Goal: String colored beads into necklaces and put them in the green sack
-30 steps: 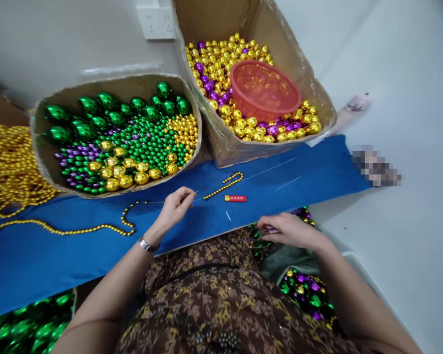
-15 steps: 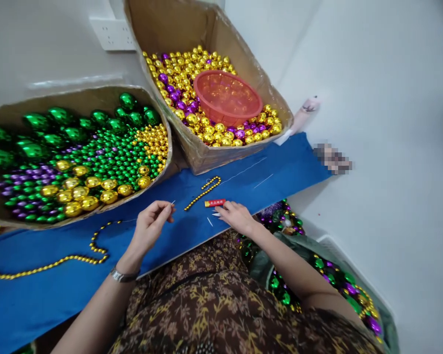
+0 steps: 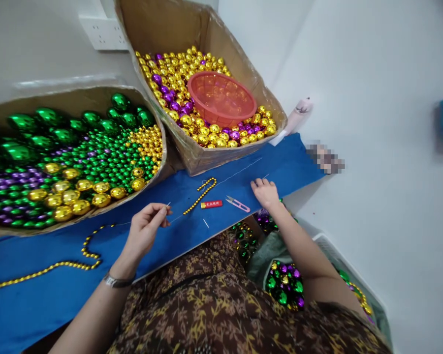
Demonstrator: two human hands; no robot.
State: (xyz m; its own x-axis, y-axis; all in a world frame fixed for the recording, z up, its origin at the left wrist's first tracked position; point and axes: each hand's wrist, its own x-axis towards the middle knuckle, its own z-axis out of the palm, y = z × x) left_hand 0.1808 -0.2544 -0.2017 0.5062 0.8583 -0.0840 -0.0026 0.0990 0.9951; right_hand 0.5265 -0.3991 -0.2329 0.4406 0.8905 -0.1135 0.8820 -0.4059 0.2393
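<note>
My left hand [image 3: 145, 230] hovers over the blue cloth [image 3: 51, 275], its thumb and forefinger pinched on a thin needle [image 3: 167, 204] with white thread. The thread leads right to a short string of gold beads [image 3: 200, 193]. My right hand [image 3: 266, 192] rests further right on the cloth, fingers curled down onto a loose white thread [image 3: 264, 176]. Between the hands lie a pink thread snipper [image 3: 237, 203] and a red lighter [image 3: 211, 204]. A long strand of gold beads [image 3: 44, 269] trails off to the left.
Two open cardboard boxes stand behind the cloth: the left box [image 3: 77, 96] holds green, gold and purple beads, the right box [image 3: 192, 152] gold and purple beads plus a red plastic basket [image 3: 221, 98]. A container of mixed beads [image 3: 286, 285] sits by my right leg.
My right hand moved from my lap to the cloth, left the pink snipper beside the lighter, then slid right to the loose thread. The left hand kept its pinch on the needle.
</note>
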